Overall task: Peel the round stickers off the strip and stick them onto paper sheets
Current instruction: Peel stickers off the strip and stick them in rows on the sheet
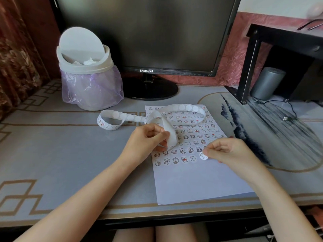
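**White sticker pinched at the end of the lowest row**

White paper sheet point(201, 182) lies on the grey patterned desk point(61, 154), directly in front of the person, its far half covered in rows of small cartoon stickers. The right hand point(229, 151) hovers over the sheet's right side, thumb and forefinger pressed together on 1 round sticker point(203, 156). That sticker sits just past the right end of the lowest row, where 5 stickers already lie in line. Whether it touches the paper yet cannot be told. The other fingers of this hand are curled in loosely.

The left hand point(148, 139) is over the sheet's left edge, fingers curled round the near end of the strip point(182, 107), which bends down beside the thumb. From there the strip rises, loops over the far part of the sheet, runs back to the left and ends in a loose coil on the desk, well clear of the paper. Pale round patches show along its upper run, and printed stickers show on the coil.

Behind the sheet stands a dark Samsung monitor point(139, 32). To its left is a white bin point(85, 67) with a tilted swing lid and a lilac bag. At the far right a grey speaker point(267, 82) stands under a black shelf point(279, 35).
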